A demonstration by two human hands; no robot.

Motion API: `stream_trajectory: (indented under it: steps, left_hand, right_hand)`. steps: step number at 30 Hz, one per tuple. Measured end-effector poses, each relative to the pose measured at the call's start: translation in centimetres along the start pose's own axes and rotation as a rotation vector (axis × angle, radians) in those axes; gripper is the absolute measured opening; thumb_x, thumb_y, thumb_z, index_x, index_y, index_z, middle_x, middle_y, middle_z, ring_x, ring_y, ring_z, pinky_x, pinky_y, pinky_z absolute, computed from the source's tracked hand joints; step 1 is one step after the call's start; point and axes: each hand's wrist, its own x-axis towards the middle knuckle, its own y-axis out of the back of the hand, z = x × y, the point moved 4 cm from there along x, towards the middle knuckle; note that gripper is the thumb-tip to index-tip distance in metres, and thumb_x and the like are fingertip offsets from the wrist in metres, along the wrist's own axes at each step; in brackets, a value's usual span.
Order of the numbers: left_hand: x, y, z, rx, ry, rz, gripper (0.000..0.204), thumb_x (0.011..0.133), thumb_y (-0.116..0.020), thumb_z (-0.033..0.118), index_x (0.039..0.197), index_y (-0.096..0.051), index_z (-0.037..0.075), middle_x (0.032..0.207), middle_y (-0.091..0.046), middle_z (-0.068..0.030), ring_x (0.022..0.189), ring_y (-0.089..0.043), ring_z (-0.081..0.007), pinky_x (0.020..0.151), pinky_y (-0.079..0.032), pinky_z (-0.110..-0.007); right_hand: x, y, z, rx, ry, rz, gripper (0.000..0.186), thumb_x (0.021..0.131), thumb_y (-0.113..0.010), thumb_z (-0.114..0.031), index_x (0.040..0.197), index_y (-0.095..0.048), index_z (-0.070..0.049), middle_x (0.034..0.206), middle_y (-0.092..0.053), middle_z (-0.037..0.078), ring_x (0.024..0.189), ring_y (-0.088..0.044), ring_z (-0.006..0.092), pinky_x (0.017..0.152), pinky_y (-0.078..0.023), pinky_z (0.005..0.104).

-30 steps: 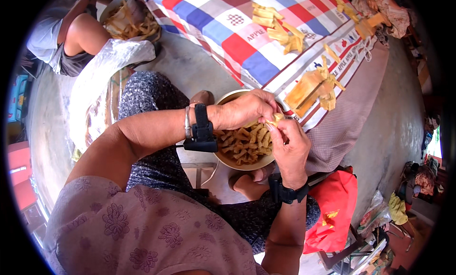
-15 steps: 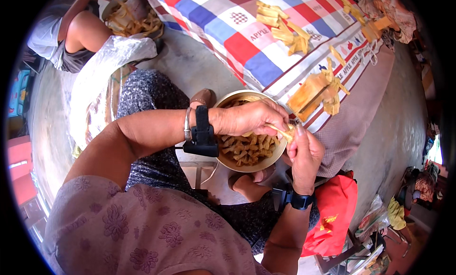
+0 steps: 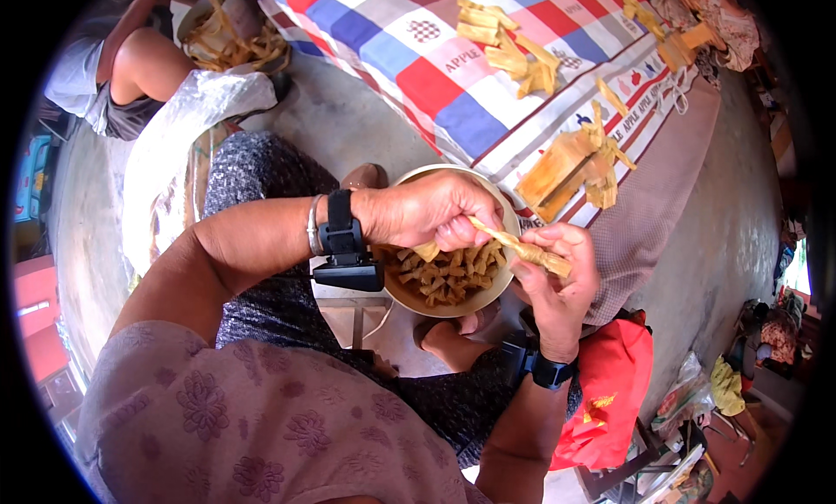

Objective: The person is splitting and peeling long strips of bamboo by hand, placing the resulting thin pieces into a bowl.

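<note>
My left hand [image 3: 448, 212] is closed on one end of a long yellowish dried strip [image 3: 514, 243] above a pale round bowl [image 3: 501, 290]. My right hand [image 3: 562, 282] has its thumb and fingers round the thicker, bunched end of that strip. The bowl, partly behind my left hand, holds several short knotted yellow pieces [image 3: 444, 277]. Just beyond it, more yellow pieces [image 3: 601, 190] lie with a flat wooden piece [image 3: 549, 173] on a checked cloth [image 3: 470, 121]. Another bunch of yellow strips [image 3: 514, 51] lies farther back on the cloth.
At the back left a person's bare leg [image 3: 148, 64] is beside another container of strips [image 3: 226, 42]. A clear plastic bag [image 3: 161, 173] stands by my left knee, a red bag [image 3: 605, 391] by my right. Assorted bags and bundles [image 3: 731, 382] lie at the right edge.
My hands have drawn apart, the right one moving rightward and slightly down, so a longer stretch of strip shows between them. My left hand has shifted slightly left since half a second ago.
</note>
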Motion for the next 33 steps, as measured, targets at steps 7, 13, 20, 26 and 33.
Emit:
stream_trajectory:
  steps: [7,13,20,26,33]
  left_hand:
    - [0.0,0.6,0.0,0.213,-0.202,0.096,0.014,0.084,-0.060,0.013,0.077,-0.059,0.000,0.066,-0.053,0.0012,0.054,-0.041,-0.0045,0.048,-0.028,-0.019]
    - [-0.7,-0.4,2.4,0.814,-0.769,0.076,0.014,0.083,-0.061,0.011,0.077,-0.062,-0.002,0.070,-0.057,-0.0004,0.064,-0.050,-0.0043,0.055,-0.034,-0.019]
    - [-0.4,-0.6,3.5,0.428,-0.336,0.145,0.022,0.090,-0.061,0.017,0.079,-0.064,-0.001,0.060,-0.051,0.0019,0.056,-0.046,-0.0037,0.056,-0.034,-0.019]
    - [1.0,-0.4,6.2,0.518,-0.450,0.225,0.021,0.089,-0.065,0.019,0.077,-0.062,0.002,0.056,-0.048,0.0035,0.049,-0.041,-0.0051,0.050,-0.030,-0.021]
    - [3.3,-0.5,9.1,0.606,-0.504,0.307,0.019,0.084,-0.072,0.018,0.075,-0.061,0.006,0.057,-0.046,0.0047,0.048,-0.038,-0.0044,0.047,-0.028,-0.022]
  right_hand:
    - [-0.1,0.1,0.5,-0.141,-0.015,-0.068,0.018,0.082,-0.071,0.001,0.094,-0.059,0.000,0.084,-0.066,0.007,0.068,-0.063,0.0094,0.061,-0.050,0.0223]
    - [-0.1,0.5,0.6,0.114,-0.118,-0.015,0.015,0.083,-0.065,0.008,0.095,-0.059,0.001,0.078,-0.063,0.006,0.058,-0.057,0.0073,0.054,-0.047,0.0207]
    - [0.7,2.5,1.3,0.139,-0.140,0.077,0.012,0.088,-0.060,0.006,0.099,-0.056,0.002,0.076,-0.061,0.008,0.057,-0.055,0.0082,0.052,-0.046,0.0215]
    - [2.7,4.4,1.8,0.286,-0.133,0.259,0.010,0.089,-0.060,0.002,0.098,-0.056,0.003,0.074,-0.061,0.009,0.054,-0.053,0.0109,0.050,-0.044,0.0241]
    - [4.9,5.5,4.2,0.257,-0.122,0.328,0.011,0.089,-0.061,0.001,0.099,-0.057,0.002,0.075,-0.061,0.008,0.055,-0.053,0.0104,0.051,-0.044,0.0238]
